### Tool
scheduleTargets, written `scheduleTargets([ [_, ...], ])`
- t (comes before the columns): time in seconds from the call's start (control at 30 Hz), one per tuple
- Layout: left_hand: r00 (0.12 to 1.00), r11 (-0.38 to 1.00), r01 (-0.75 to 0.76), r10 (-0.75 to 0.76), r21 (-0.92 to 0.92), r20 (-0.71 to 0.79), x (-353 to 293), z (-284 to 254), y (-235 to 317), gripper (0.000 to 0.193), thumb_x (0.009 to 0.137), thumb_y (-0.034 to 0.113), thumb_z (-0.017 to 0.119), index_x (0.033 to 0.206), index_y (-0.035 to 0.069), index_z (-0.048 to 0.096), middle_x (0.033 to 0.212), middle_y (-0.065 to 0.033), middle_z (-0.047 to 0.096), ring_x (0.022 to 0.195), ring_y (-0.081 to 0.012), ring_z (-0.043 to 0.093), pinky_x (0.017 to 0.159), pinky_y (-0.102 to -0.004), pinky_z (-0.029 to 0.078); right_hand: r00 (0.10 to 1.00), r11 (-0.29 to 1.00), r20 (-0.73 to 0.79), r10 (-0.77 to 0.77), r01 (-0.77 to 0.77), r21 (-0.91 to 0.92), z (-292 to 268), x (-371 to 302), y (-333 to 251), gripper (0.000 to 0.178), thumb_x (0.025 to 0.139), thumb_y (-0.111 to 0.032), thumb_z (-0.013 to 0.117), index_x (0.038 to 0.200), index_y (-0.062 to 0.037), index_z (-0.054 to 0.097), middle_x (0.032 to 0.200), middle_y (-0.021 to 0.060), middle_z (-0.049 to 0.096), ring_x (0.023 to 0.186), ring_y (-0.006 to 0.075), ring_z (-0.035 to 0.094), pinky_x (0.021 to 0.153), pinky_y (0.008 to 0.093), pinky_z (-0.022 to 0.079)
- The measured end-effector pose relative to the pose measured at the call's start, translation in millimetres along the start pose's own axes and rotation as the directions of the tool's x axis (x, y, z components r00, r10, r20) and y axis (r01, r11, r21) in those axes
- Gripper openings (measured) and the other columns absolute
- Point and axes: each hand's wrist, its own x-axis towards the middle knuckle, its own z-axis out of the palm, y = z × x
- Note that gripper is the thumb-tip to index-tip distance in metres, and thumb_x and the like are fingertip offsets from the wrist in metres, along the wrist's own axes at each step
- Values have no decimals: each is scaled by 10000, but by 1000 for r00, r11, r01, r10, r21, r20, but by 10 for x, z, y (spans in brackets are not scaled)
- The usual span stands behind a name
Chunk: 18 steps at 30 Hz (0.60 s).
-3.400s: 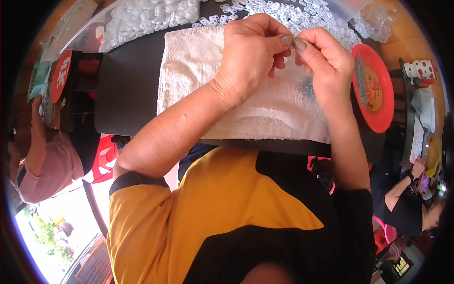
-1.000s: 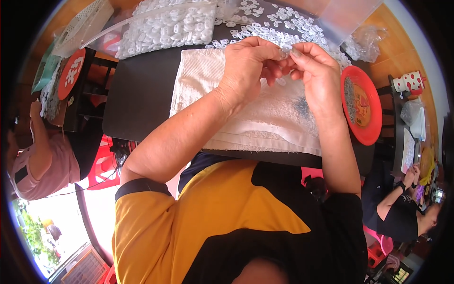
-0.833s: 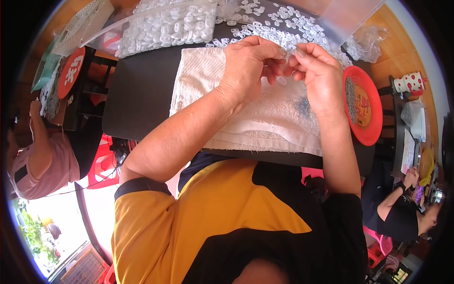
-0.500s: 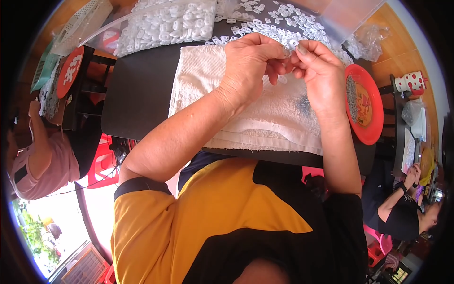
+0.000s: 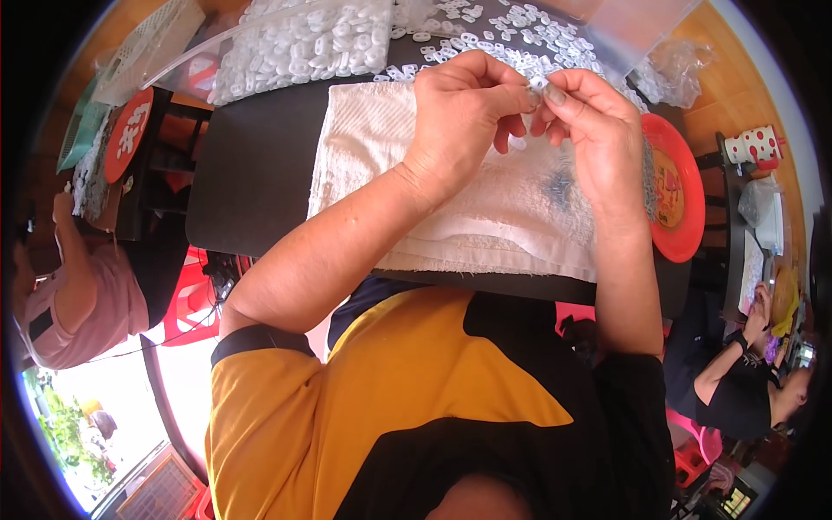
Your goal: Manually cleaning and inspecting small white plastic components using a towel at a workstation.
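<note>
My left hand and my right hand meet above the far part of a cream towel. Thumbs and fingertips of both pinch one small white plastic piece, partly hidden by the fingers. Whether anything smaller is held with it cannot be made out. Another white piece shows on the towel below my left fingers. Just beyond the hands, many similar white pieces with holes lie scattered on the black table.
A clear container full of white pieces stands at the far left. Right of my right forearm is a red plate with small grey parts. A crumpled clear bag lies far right. Other people sit left and right.
My right hand has shifted slightly right, covering more of the red plate and its grey parts. Both hands keep their pinch on the white piece. The person at right has moved their hands.
</note>
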Motion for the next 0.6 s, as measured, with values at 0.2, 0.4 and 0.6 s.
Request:
scheduleTargets([
  [0.2,996,996,-79,77,46,54,-41,41,5,152,791,-53,676,928,-23,618,758,-72,648,593,-100,607,449,-210,452,998,998,33,50,-50,24,-53,3,-75,194,904,-149,590,992,22,617,808,46,632,697,137,603,601,230,414],
  [0.4,965,961,-205,167,185,201,-35,14,-40,256,812,-50,674,1060,7,646,828,-34,668,658,-55,591,509,-178,454,987,996,135,85,-87,7,-145,-10,-123,191,915,-156,576,975,22,615,779,38,618,651,124,591,551,215,412],
  [0.6,944,925,-287,230,247,235,-22,-13,-65,271,802,-17,708,1065,19,654,834,-19,670,686,-44,581,540,-172,448,981,991,146,128,-131,15,-153,-34,-152,202,927,-169,567,974,22,611,768,36,613,623,120,586,544,209,408],
])
